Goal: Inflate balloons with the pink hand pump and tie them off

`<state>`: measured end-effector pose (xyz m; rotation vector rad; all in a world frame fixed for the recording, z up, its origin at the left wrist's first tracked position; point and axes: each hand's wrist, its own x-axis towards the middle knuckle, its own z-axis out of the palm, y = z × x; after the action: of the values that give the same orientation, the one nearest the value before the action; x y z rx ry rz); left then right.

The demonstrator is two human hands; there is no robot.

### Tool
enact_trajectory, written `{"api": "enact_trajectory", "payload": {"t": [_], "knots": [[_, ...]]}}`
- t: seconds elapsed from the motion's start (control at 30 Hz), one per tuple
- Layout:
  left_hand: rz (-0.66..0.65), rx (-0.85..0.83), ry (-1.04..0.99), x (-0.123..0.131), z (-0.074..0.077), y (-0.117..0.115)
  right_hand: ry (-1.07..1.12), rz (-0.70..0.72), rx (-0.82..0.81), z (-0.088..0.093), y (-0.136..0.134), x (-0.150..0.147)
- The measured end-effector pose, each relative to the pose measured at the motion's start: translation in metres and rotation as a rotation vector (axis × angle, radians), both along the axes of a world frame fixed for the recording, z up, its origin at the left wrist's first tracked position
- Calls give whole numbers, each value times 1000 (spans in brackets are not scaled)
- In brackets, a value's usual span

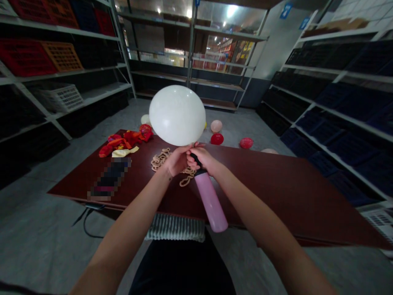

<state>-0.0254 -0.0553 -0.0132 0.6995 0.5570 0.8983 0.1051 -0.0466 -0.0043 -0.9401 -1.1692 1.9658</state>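
Note:
A large inflated white balloon rises over the far edge of the dark red table, its neck down among my fingers. My left hand is closed at the base of the balloon, around its neck; the fingertips are partly hidden. Beside it, my right hand wraps around the black end of a pink hand pump. The pump's body slants down toward me, past the table's near edge. Under my hands lies a tangled heap of beige, cord-like loops.
On the table lie crumpled red and orange balloons, a limp cream balloon and a blurred-out dark object. Several inflated balloons, including a red balloon, rest beyond it. Shelves with crates stand around.

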Motion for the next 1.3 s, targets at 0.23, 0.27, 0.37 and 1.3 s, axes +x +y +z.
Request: {"api": "enact_trajectory", "payload": {"t": [0.23,0.27,0.37,1.3], "knots": [[-126,132,9,-3,-7,17,32,93,-31,-5,7,13],[-133,133,-12,-3,-9,18,66,111,-41,-5,7,14],[-98,113,-55,0,-15,22,193,123,-35,-6,9,14],[-101,551,649,-9,-19,8,423,-1517,185,-15,46,141]]}}
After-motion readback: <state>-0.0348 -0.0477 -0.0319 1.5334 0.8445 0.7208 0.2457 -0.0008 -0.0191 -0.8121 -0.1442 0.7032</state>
